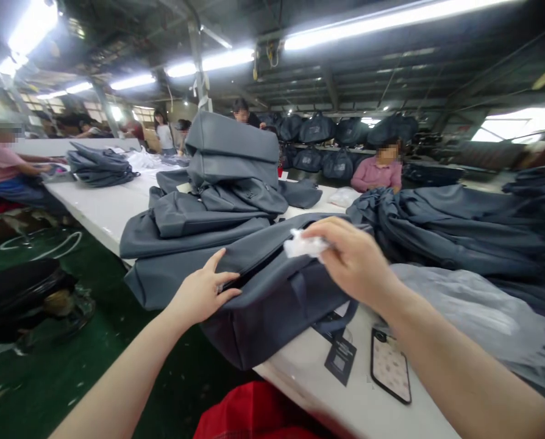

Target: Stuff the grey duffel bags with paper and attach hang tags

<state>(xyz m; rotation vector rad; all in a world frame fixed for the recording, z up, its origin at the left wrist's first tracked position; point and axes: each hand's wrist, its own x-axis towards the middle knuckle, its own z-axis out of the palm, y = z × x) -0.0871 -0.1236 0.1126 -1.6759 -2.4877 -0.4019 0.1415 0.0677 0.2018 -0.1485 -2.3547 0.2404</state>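
A dark blue-grey bag point(272, 305) lies on its side at the near edge of the white table, its long zipped opening facing up. My left hand point(203, 286) rests on the bag by the opening, fingers spread and a ring on one of them. In my right hand point(352, 256) is a crumpled white cloth point(303, 245), pinched above the bag's far side. Whether the cloth touches the bag I cannot tell. A strap loop hangs on the bag's near side, and a black hang tag point(341, 360) lies on the table beside it.
Stacked grey bags point(231, 158) rise behind the bag. A phone point(390, 366) lies to the right, near clear plastic bags point(473, 311). More dark bags point(446, 225) are heaped beyond. Across the table sits a person in pink point(380, 174); a stool point(25, 292) stands at left.
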